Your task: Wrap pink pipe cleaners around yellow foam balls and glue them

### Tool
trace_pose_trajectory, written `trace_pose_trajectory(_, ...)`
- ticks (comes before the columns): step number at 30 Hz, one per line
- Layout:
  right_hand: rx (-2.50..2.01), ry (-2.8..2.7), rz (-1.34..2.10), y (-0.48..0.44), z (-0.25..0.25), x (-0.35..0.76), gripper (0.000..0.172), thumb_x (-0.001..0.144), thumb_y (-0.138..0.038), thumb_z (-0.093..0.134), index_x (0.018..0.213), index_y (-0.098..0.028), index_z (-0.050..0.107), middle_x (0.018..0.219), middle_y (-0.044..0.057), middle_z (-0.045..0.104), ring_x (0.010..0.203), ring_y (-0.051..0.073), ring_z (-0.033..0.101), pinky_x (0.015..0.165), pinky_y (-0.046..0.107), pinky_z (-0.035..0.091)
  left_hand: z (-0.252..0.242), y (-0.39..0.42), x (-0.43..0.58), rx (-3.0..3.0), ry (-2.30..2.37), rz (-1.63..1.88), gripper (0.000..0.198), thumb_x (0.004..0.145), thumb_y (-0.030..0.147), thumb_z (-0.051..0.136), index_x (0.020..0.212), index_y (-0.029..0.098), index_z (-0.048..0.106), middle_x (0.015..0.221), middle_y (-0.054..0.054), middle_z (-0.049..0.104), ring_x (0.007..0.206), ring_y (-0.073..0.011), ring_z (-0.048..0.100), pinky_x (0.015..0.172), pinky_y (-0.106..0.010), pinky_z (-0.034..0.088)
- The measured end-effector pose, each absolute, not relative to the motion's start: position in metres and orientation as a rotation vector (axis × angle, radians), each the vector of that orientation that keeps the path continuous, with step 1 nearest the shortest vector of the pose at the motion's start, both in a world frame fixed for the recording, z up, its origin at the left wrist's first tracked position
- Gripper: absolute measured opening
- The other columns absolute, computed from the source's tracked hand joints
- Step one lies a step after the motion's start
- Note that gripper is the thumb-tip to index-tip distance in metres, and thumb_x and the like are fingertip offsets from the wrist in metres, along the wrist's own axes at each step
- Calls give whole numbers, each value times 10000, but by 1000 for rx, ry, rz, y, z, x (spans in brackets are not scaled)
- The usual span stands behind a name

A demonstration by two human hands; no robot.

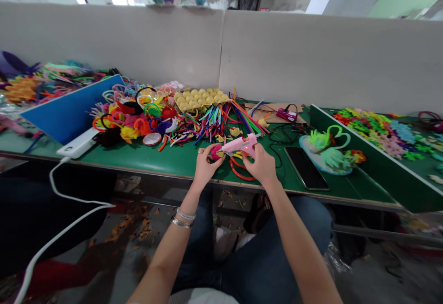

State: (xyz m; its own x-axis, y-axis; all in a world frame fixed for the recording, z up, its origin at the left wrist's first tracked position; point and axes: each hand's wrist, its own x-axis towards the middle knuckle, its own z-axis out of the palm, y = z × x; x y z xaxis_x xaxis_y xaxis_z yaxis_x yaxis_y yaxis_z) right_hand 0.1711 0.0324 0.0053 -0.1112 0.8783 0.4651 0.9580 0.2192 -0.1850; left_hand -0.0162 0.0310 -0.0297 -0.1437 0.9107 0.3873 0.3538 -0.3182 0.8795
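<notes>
My right hand [261, 165] is closed round the handle of a pink glue gun [238, 144]. The gun points left, its nozzle touching or very near a small magenta and yellow piece [217, 152]. That piece, perhaps of felt or card, is pinched in the fingers of my left hand [205, 168]; its exact kind is unclear. Below the gun, scissors with red-orange handles [240, 171] lie at the table's front edge, partly hidden by my right hand. Yellow egg-carton cutouts [236, 132] rest just beyond the gun.
Pipe cleaners [211, 122] and a yellow egg tray [200, 98] lie behind my hands. A phone [306, 168] and a plate with fuzzy swans [334, 156] are at right. A blue board [76, 108], a green board [374, 156] and a white power strip [79, 143] flank the space.
</notes>
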Motion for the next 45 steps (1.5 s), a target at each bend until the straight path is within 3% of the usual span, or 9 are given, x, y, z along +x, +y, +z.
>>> trace_pose_trajectory(45, -1713, -2046, -255, 32, 8, 175, 325, 815, -339, 398, 1034, -122, 501, 972, 146, 608, 871, 247, 586, 651, 287, 425, -29, 30, -17, 1659, 1448, 1454, 434, 683, 293, 709, 1101, 234, 614, 867, -22, 456, 573, -65, 414, 546, -227, 410)
